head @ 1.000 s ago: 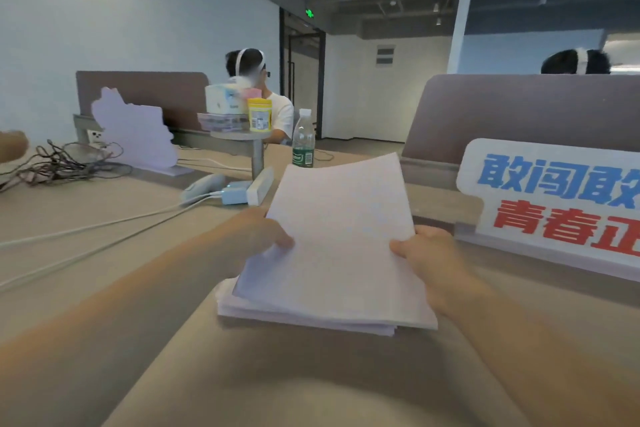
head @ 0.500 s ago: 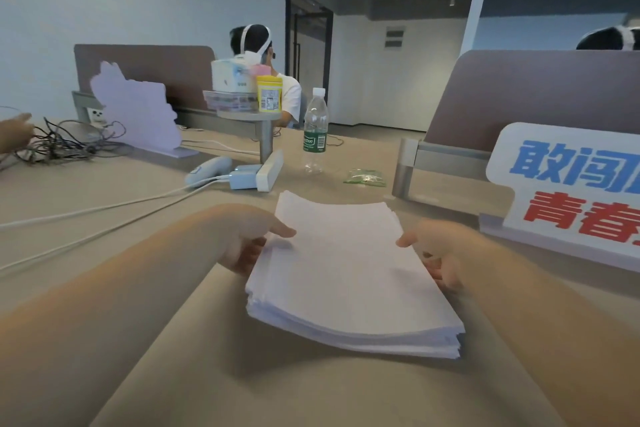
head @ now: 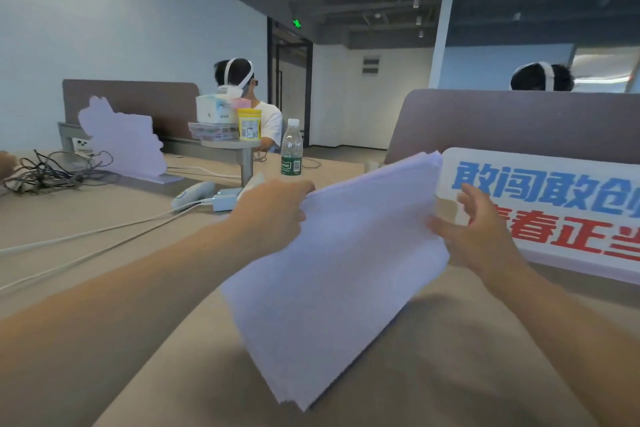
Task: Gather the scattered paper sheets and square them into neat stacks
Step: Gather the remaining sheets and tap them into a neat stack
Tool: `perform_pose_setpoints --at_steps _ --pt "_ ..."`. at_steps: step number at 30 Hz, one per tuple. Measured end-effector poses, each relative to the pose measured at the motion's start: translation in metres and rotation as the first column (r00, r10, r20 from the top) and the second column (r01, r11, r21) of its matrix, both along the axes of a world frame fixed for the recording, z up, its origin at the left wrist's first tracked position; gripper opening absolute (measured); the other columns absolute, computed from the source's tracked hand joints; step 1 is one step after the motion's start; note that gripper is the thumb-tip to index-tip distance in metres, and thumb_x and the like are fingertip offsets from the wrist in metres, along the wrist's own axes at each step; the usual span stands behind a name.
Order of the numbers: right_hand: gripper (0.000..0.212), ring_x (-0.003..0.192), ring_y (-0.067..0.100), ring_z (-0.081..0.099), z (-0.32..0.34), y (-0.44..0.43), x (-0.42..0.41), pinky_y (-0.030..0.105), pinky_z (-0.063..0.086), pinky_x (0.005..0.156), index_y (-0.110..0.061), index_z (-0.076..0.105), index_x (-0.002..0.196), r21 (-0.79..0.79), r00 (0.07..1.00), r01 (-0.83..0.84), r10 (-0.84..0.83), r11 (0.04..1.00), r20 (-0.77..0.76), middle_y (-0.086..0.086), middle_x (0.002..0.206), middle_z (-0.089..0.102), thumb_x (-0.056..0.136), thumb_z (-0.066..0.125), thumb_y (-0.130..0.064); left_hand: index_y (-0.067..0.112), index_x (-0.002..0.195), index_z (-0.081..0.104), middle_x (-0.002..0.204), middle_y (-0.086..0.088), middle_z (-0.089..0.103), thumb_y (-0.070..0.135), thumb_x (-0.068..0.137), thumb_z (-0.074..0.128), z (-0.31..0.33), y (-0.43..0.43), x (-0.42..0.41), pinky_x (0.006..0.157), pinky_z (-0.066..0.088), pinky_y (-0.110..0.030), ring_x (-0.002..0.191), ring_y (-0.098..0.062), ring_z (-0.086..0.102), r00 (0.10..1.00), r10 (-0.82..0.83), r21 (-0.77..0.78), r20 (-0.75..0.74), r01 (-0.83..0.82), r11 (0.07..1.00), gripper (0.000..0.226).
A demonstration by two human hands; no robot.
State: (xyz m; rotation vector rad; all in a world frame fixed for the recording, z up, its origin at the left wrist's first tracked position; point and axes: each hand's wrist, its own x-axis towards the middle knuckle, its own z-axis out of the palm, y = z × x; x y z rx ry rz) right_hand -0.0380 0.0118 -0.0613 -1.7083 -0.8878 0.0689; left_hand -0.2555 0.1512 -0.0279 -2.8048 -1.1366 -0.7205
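Observation:
A thick stack of white paper sheets [head: 339, 274] is lifted off the beige desk [head: 450, 374] and tilted, its near corner pointing down toward me. My left hand [head: 273, 215] grips the stack's far left corner, thumb on top. Against the stack's right edge rests my right hand [head: 474, 236], fingers spread and the palm touching the side. The sheets look mostly aligned, with slight fanning at the far right corner.
A white sign with blue and red characters [head: 547, 208] stands just right of my hand. A water bottle [head: 291, 149], a white charger with cables [head: 221, 201], tangled wires [head: 52, 170] and a small stand with boxes [head: 221, 125] lie beyond. Two people sit behind partitions.
The stack lay flat on the desk half a second ago; now it is raised, tilted and turned clockwise. My right hand has opened against its edge.

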Motion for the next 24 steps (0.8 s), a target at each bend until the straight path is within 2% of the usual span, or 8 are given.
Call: perform_pose_setpoints --at_steps 3,6,9,14,18,21,23,24 --pt "0.022 0.085 0.010 0.071 0.016 -0.049 0.020 0.024 0.050 0.071 -0.021 0.070 0.103 0.006 0.981 -0.193 0.193 0.981 0.021 -0.007 0.099 0.075 0.083 0.070 -0.013 0.021 0.111 0.050 0.100 0.000 0.066 0.004 0.082 0.047 0.020 -0.029 0.013 0.062 0.029 -0.027 0.096 -0.028 0.058 0.993 -0.112 0.231 -0.044 0.119 0.966 0.034" --pt "0.017 0.065 0.006 0.069 0.024 -0.094 0.030 0.018 0.055 0.057 -0.021 0.073 0.085 0.091 0.971 -0.239 0.240 0.967 -0.002 -0.011 0.075 0.076 0.081 0.068 -0.005 0.021 0.109 0.052 0.087 0.003 0.062 0.003 0.082 0.048 0.034 -0.055 0.029 0.063 0.026 -0.028 0.096 -0.031 0.058 0.977 -0.212 0.385 -0.001 0.197 0.902 0.033" --pt "0.006 0.051 0.004 0.065 0.020 -0.130 0.033 0.018 0.052 0.048 -0.014 0.072 0.069 0.198 0.980 -0.185 0.196 0.963 -0.042 -0.011 0.060 0.071 0.074 0.072 -0.015 0.023 0.112 0.054 0.087 0.003 0.062 0.003 0.082 0.047 0.042 -0.080 0.054 0.062 0.024 -0.030 0.090 -0.032 0.059 0.941 -0.334 0.496 0.055 0.265 0.827 0.037" --pt "0.011 0.059 0.007 0.069 0.005 -0.171 0.051 0.023 0.057 0.057 -0.034 0.077 0.071 0.385 0.988 -0.113 0.144 0.916 -0.052 -0.011 0.069 0.075 0.061 0.076 -0.029 0.019 0.098 0.061 0.078 0.001 0.067 -0.002 0.075 0.055 0.034 -0.108 0.102 0.055 0.027 -0.029 0.071 -0.033 0.062 0.840 -0.520 0.578 0.157 0.348 0.738 0.032" --pt "0.056 0.065 0.012 0.072 -0.014 -0.184 0.067 0.024 0.056 0.056 -0.029 0.078 0.080 0.362 0.973 -0.125 0.185 0.924 -0.138 -0.004 0.078 0.077 0.031 0.087 -0.055 0.017 0.095 0.066 0.080 -0.001 0.072 0.016 0.075 0.062 0.003 -0.101 0.132 0.059 0.044 -0.032 0.070 -0.029 0.068 0.742 -0.637 0.612 0.209 0.409 0.677 0.020" --pt "0.070 0.070 0.018 0.073 -0.023 -0.187 0.081 0.028 0.056 0.059 -0.028 0.078 0.084 0.376 0.965 -0.078 0.164 0.923 -0.203 0.001 0.084 0.077 0.025 0.086 -0.062 0.021 0.127 0.052 0.126 -0.001 0.061 0.033 0.075 0.075 -0.026 -0.084 0.138 0.101 0.036 -0.032 0.117 -0.021 0.054 0.682 -0.498 0.450 0.536 0.267 0.852 0.058" --pt "0.069 0.071 0.019 0.073 -0.024 -0.188 0.087 0.028 0.056 0.058 -0.026 0.078 0.084 0.391 0.960 -0.087 0.182 0.916 -0.213 0.002 0.084 0.077 0.026 0.087 -0.060 0.020 0.143 0.034 0.144 -0.003 0.043 0.035 0.069 0.081 -0.045 -0.077 0.135 0.109 0.028 -0.029 0.132 -0.018 0.039 0.644 -0.255 0.097 0.721 0.270 0.958 0.089" --pt "0.067 0.072 0.020 0.073 -0.024 -0.188 0.088 0.029 0.056 0.059 -0.025 0.078 0.085 0.395 0.960 -0.092 0.186 0.914 -0.208 0.002 0.085 0.077 0.028 0.087 -0.059 0.022 0.148 0.025 0.148 -0.001 0.038 0.035 0.068 0.082 -0.053 -0.076 0.134 0.108 0.029 -0.029 0.135 -0.017 0.036 0.649 -0.126 -0.129 0.750 0.331 0.935 0.098"
